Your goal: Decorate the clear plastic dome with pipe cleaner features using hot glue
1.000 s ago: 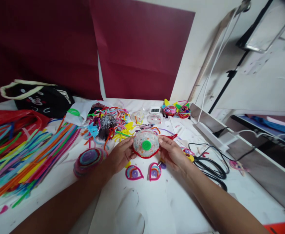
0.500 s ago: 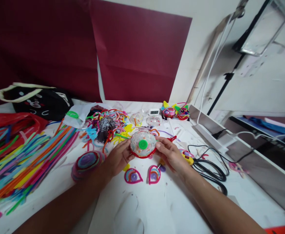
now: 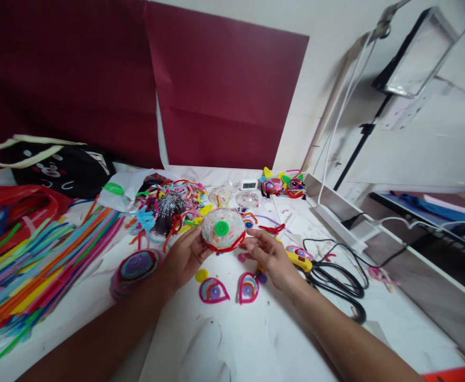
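My left hand is closed on the left edge of a clear plastic dome, specked with colour. A green pipe-cleaner coil sits at its centre, and a red pipe cleaner runs along its lower rim. At the dome's right edge is my right hand, fingers bent and apart, fingertips close to the red rim; whether they touch it I cannot tell. Below, two pink-edged pipe-cleaner eye shapes lie on the white paper. A yellow-handled tool with a black cord is partly behind my right hand.
Loose pipe cleaners cover the left side. A round coiled pipe-cleaner piece sits beside my left forearm. Farther back are a tangled pile, a small digital clock and decorated masks. Black cord loops at right.
My right hand has loosened from the dome's side, and its fingers are now lower by the rim. The dome has shifted slightly left and tilted in my left hand. The view has moved a little.
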The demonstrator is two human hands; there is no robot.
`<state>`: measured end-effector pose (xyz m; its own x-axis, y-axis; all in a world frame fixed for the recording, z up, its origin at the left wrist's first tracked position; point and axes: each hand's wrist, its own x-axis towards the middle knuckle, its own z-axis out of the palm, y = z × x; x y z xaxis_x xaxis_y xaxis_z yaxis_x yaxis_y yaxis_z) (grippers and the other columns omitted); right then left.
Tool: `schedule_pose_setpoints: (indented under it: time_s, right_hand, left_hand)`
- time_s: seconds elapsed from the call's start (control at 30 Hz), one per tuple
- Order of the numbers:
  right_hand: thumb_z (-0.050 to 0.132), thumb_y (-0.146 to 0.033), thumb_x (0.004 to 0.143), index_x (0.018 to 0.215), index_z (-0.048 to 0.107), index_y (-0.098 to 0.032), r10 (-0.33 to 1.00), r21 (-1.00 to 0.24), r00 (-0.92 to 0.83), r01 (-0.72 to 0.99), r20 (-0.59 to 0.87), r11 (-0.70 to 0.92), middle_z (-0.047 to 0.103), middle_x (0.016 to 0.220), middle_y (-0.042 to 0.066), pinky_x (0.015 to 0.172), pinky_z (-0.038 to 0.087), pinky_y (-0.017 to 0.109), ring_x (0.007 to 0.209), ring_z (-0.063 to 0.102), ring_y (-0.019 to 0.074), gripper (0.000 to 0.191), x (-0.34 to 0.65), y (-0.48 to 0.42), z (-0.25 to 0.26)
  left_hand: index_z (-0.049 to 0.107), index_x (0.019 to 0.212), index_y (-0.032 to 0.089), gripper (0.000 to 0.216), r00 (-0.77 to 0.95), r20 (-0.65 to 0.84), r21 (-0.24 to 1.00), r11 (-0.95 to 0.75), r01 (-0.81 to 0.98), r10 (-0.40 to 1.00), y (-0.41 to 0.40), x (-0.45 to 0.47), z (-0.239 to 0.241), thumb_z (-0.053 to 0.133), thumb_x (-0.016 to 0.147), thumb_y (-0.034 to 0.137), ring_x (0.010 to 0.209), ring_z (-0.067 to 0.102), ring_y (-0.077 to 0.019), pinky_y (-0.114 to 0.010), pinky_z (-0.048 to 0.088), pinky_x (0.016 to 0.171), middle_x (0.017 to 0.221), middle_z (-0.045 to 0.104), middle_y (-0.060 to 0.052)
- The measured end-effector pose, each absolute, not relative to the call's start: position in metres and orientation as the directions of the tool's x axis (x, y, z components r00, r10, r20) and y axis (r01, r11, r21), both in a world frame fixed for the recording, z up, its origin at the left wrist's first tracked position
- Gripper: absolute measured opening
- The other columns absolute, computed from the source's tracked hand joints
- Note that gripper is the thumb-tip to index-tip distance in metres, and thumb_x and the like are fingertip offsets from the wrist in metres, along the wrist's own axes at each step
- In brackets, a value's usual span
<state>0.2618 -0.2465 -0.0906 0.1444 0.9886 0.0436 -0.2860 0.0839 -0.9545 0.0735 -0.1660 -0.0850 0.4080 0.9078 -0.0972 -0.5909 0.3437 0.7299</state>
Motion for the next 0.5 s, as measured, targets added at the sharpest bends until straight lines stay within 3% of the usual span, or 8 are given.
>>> schedule_pose_setpoints:
  time_s: [0.13, 0.3, 0.5]
  right_hand:
    - [0.079, -0.041, 0.067, 0.107, 0.057, -0.019, 0.99, -0.963, 0.133, -0.259, 0.038, 0.072, 0.068, 0.093, 0.005, 0.079, 0.053, 0.039, 0.082, 0.066, 0.0201, 0.051, 0.259, -0.248, -0.092]
    - [0.076, -0.04, 0.07, 0.105, 0.058, -0.018, 0.992, -0.987, 0.107, -0.133, 0.071, 0.085, 0.066, 0.088, 0.003, 0.069, 0.052, 0.031, 0.076, 0.066, 0.0164, 0.045, 0.256, -0.249, -0.098]
    - [0.065, -0.034, 0.082, 0.094, 0.063, -0.015, 0.989, -0.995, -0.119, 0.03, 0.088, 0.092, 0.062, 0.073, 0.0, 0.062, 0.047, 0.024, 0.064, 0.06, 0.0117, 0.023, 0.247, -0.261, -0.102]
  left_hand:
    - [0.061, 0.096, 0.012, 0.017, 0.382, -0.088, 0.713, 0.326, -0.621, 0.92, -0.164, 0.071, -0.082, 0.044, 0.096, 0.013, 0.056, 0.059, -0.0094, -0.017, 0.042, 0.037, 0.083, 0.067, -0.005]
    - [0.061, 0.094, 0.012, 0.023, 0.336, -0.087, 0.709, 0.296, -0.641, 0.938, -0.159, 0.069, -0.074, 0.038, 0.097, 0.01, 0.051, 0.057, -0.0087, -0.018, 0.04, 0.034, 0.08, 0.067, -0.005]
    - [0.06, 0.091, 0.011, 0.025, 0.284, -0.111, 0.676, 0.282, -0.681, 0.952, -0.152, 0.064, -0.07, 0.036, 0.098, 0.01, 0.048, 0.056, -0.0079, -0.017, 0.038, 0.033, 0.074, 0.067, -0.003]
